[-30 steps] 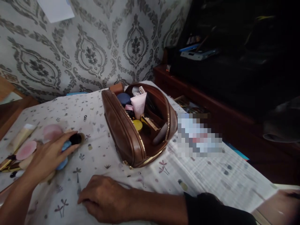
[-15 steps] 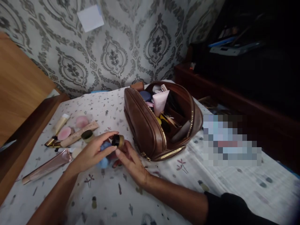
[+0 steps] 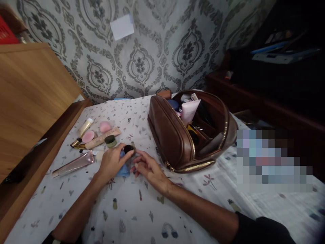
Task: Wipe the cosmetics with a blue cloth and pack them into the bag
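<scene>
My left hand [image 3: 111, 162] pinches a small jar with a black lid [image 3: 129, 148] between thumb and fingers, low over the patterned sheet. Something light blue and soft [image 3: 124, 169] sits below it, partly hidden by the hand. To the jar's right, my right hand [image 3: 154, 174] has its fingers apart and nothing in them. Just behind my left hand stands a jar with a dark green lid [image 3: 110, 140]. Further left lie a beige tube [image 3: 103, 138], a shiny pink tube [image 3: 74, 164], a round pink piece [image 3: 88, 137] and a pink sponge [image 3: 105, 126].
A brown cosmetic bag [image 3: 170, 135] gapes unzipped on the right, with a pale pink tube [image 3: 190, 111] and other items inside. A wooden panel [image 3: 33, 101] borders the left; patterned wallpaper [image 3: 139, 64] rises behind. A pixelated patch covers something at the right.
My right hand has let go of the black-lidded jar and drawn slightly away. My left hand keeps the jar. The view has shifted, so everything appears further right.
</scene>
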